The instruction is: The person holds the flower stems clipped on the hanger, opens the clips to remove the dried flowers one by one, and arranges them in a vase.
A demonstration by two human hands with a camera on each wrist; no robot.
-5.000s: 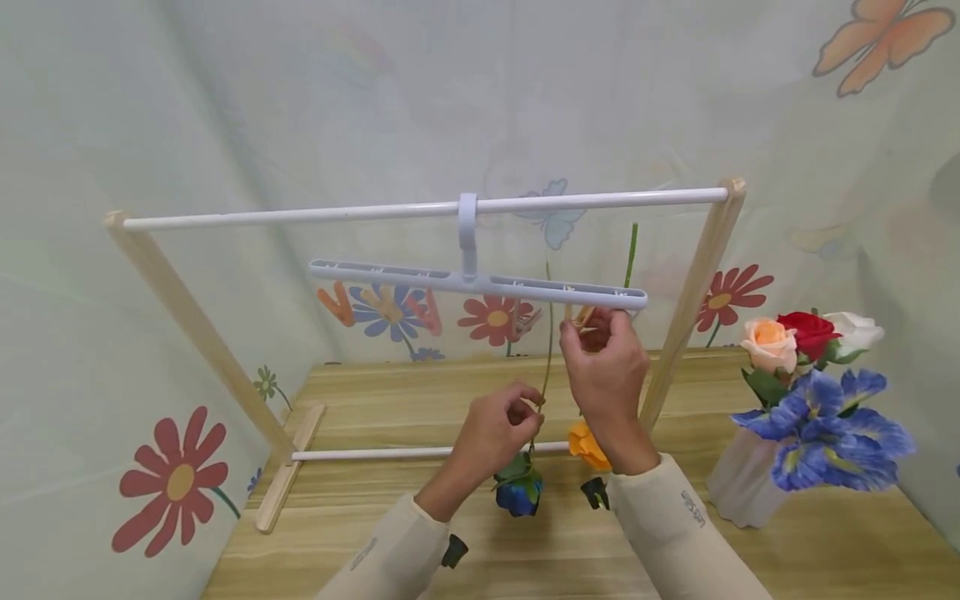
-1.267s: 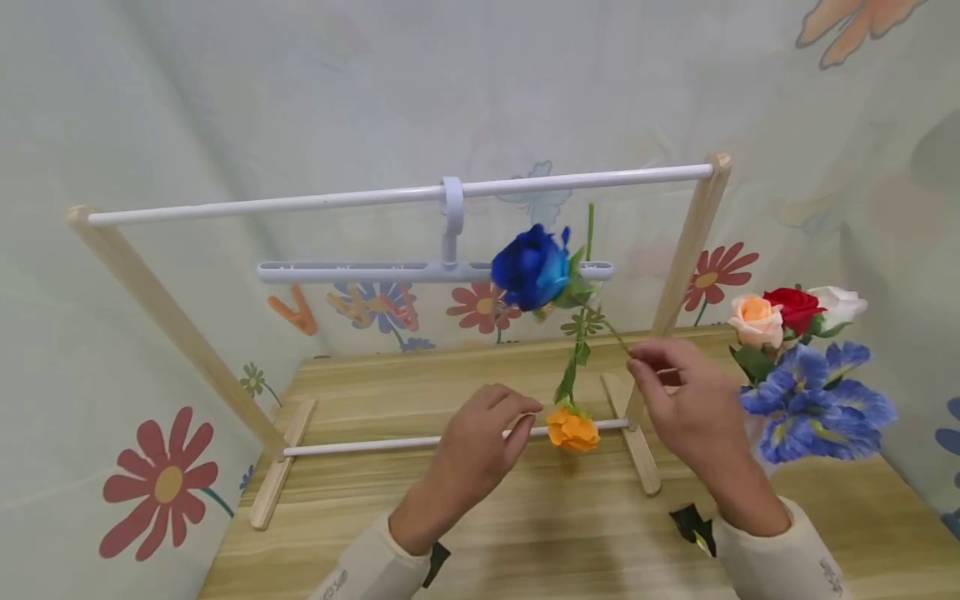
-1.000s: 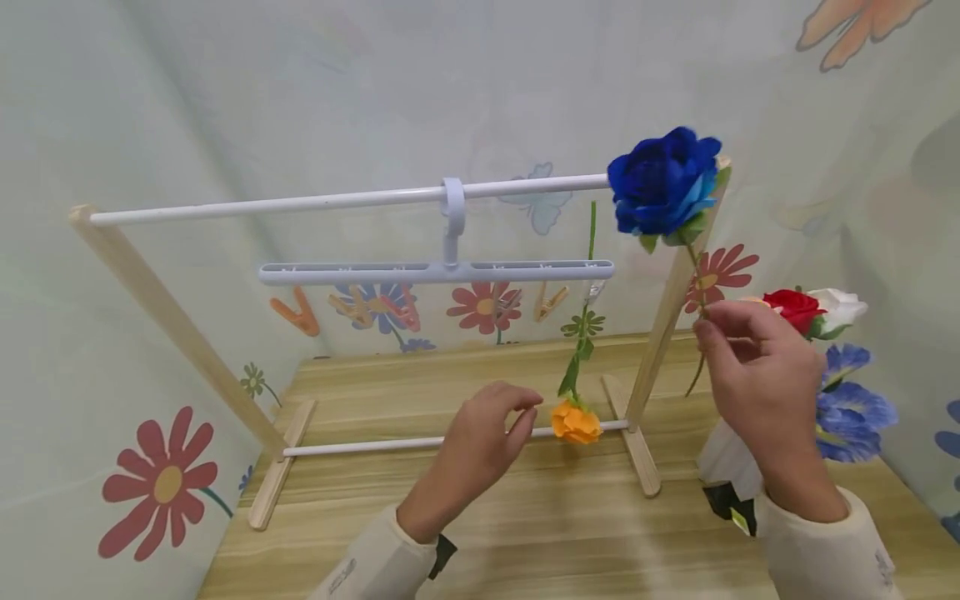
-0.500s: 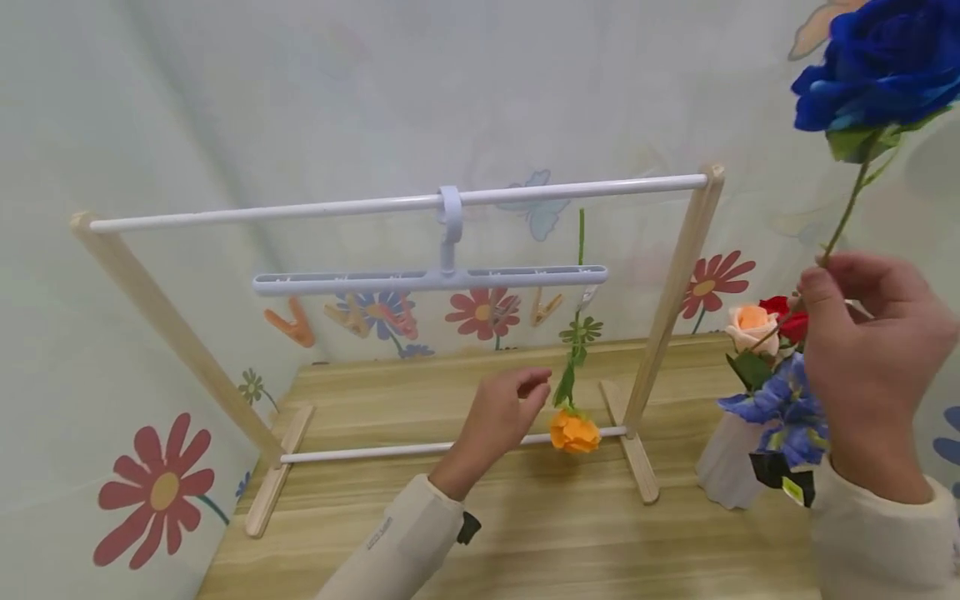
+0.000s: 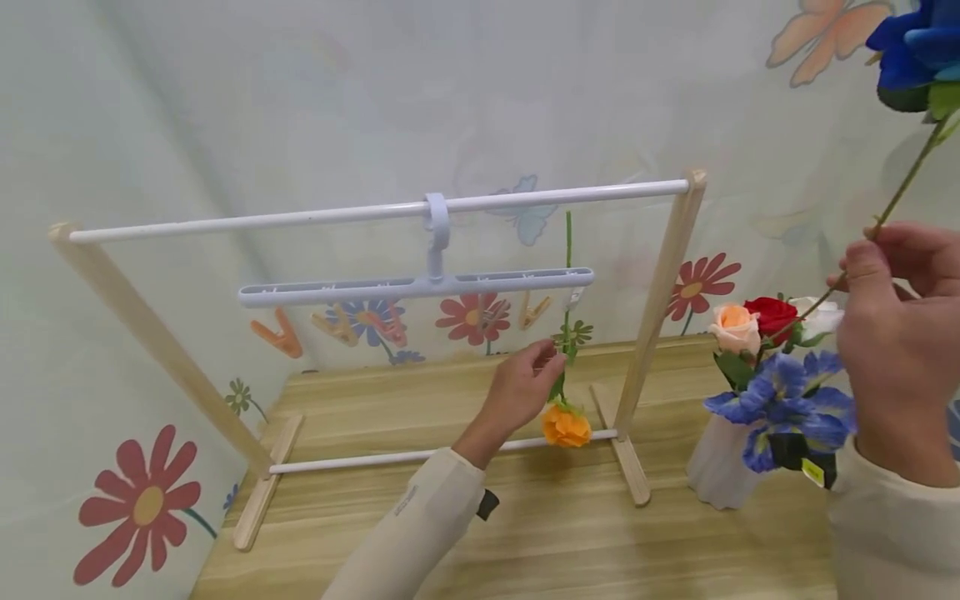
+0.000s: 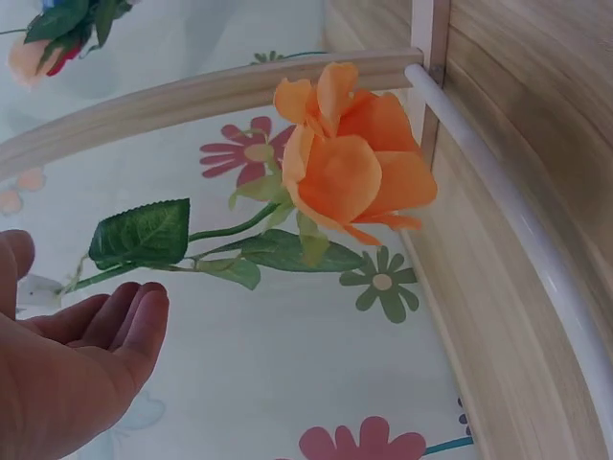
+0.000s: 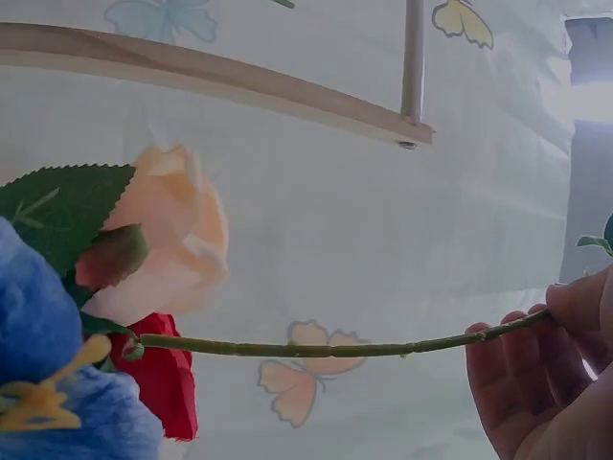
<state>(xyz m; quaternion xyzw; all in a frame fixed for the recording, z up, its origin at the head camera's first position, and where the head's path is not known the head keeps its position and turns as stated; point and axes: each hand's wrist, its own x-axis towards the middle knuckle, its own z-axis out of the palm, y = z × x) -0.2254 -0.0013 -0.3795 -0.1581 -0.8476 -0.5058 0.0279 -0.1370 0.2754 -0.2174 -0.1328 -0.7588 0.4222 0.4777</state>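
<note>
At the right edge of the head view my right hand (image 5: pixel 903 333) pinches the thin stem (image 7: pixel 383 349) of a blue rose (image 5: pixel 918 50). The rose is upright, its bloom partly cut off by the frame. Its stem's lower end is among the flowers of the white vase (image 5: pixel 723 467); how deep it sits I cannot tell. My left hand (image 5: pixel 521 387) hovers by the stem of an orange flower (image 5: pixel 567 427), fingers loosely bent, gripping nothing. That flower hangs upside down from a clear clip (image 5: pixel 574 298) on the pale blue hanger (image 5: pixel 416 288).
The vase holds a peach rose (image 5: pixel 735 327), a red rose (image 5: pixel 771 317), a white rose (image 5: pixel 817 317) and a blue iris (image 5: pixel 787 400). Several clothespins dangle from the hanger, one orange (image 5: pixel 277 333). A wooden rack (image 5: pixel 652 308) with white rods carries it on the wood-grain table (image 5: pixel 525 533).
Five seconds ago the blue rose hung upside down, my left hand at its stem and my right at a clothespin. My right hand has since turned it upright and brought it rightward over the vase.
</note>
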